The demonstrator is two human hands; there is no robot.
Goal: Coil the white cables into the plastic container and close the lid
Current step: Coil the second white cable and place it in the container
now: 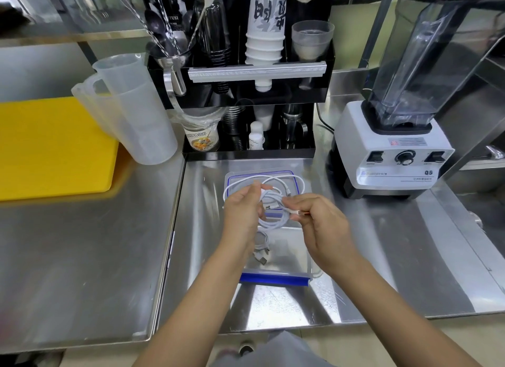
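So, starting closest to the camera: 2 bare forearms come in from 6 o'clock over a stainless steel counter (410, 257). Just past them sits the clear plastic container (289, 254), open, with a blue clip along its near edge. 1 white cable with a USB plug (261, 250) already lies inside it, toward the left wall.

Above the container, both hands are working a second white cable (273, 216). The left hand (241, 212) is pinching a bundle of loops between thumb and fingers, and the loops hang down between the 2 hands. The right hand (321, 224) is at 3 o'clock from the left, fingers closed on a connector end of that same cable. More loose loops arc up toward 12 o'clock.

Right behind the hands, at 12 o'clock, the lid (297, 176) with its blue seal lies flat on the counter, off the container. The loose loops show in front of it.

Further back at 12 o'clock there's a black organizer rack (314, 93) full of cups and utensils. At 2 o'clock stands a white blender (393, 151). At 10 o'clock are stacked translucent measuring jugs (131, 107), and a yellow cutting board (52, 145) sits at 9 o'clock.
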